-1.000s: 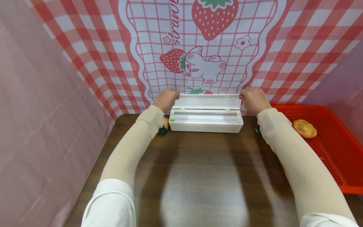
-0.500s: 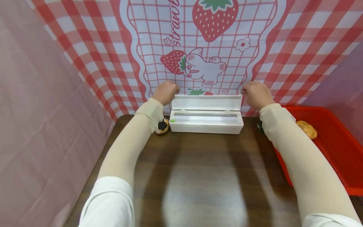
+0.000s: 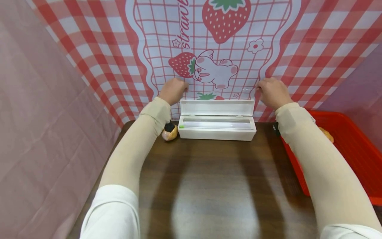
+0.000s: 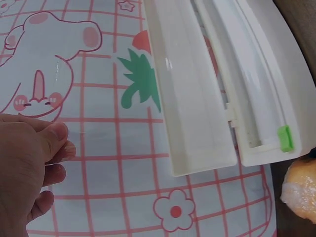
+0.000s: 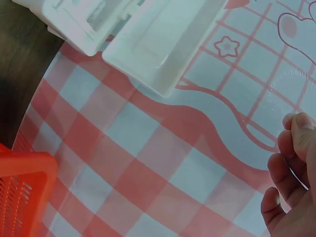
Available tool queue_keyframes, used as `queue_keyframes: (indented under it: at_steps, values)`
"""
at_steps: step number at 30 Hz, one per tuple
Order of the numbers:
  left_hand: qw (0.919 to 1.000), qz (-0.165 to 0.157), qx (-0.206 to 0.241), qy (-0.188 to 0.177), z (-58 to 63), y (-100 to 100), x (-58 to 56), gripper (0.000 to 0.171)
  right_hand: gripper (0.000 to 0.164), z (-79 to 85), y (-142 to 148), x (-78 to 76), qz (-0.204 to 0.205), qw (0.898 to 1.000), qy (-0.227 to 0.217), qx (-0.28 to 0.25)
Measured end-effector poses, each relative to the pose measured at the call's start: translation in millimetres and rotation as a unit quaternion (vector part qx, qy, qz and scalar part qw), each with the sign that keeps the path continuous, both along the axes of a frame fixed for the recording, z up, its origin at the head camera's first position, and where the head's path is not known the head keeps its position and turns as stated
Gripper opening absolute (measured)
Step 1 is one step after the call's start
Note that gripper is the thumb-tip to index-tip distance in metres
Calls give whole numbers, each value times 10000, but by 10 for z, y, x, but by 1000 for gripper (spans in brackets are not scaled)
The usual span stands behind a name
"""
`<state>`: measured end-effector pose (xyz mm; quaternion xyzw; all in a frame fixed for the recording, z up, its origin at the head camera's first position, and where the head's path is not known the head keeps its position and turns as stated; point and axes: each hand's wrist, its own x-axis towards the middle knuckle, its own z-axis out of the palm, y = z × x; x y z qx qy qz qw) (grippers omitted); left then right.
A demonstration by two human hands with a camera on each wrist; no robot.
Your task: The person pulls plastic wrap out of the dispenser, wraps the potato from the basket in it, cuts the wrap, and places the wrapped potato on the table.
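Note:
A white plastic wrap dispenser (image 3: 217, 129) stands at the far table edge, its lid (image 3: 217, 108) raised against the cloth. Inside lies a pale roll (image 3: 216, 124), and a green slider (image 4: 285, 138) sits at one end of the box. Above the lid's left end my left hand (image 3: 173, 90) pinches clear plastic wrap between thumb and forefinger. On the other side my right hand (image 3: 274, 93) pinches the wrap too; its toothed edge shows faintly by those fingertips in the right wrist view. The film between the hands is almost invisible against the printed cloth.
A glazed bun (image 3: 169, 134) with a dark part lies left of the dispenser. To the right stands a red basket (image 3: 352, 132) with a pastry (image 3: 326, 134), partly hidden by my right sleeve. A checked strawberry cloth (image 3: 107, 66) hangs behind the brown table (image 3: 215, 186).
Both hands have risen from the dispenser lid's upper corners to above it and spread slightly apart. The box stays in place, and more of the bun shows beside the left sleeve.

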<state>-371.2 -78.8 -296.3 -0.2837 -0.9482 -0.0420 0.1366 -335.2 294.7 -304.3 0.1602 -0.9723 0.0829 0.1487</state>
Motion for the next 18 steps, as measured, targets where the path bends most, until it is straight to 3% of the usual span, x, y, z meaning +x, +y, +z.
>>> queue_keyframes:
  at_steps: [10, 14, 18]
  values:
    - [9999, 48, -20, 103, 115, 5, 64, 17, 25, 110, 6, 67, -114, 9996, -212, -143]
    - [9997, 169, -51, 143, 181, 19, 97, 17, 25, 194, 1, 68, -81, 9997, -217, -27]
    - [9996, 283, -73, 64, 208, 43, 110, 18, 24, 296, 2, 43, 189, 9985, -286, 425]
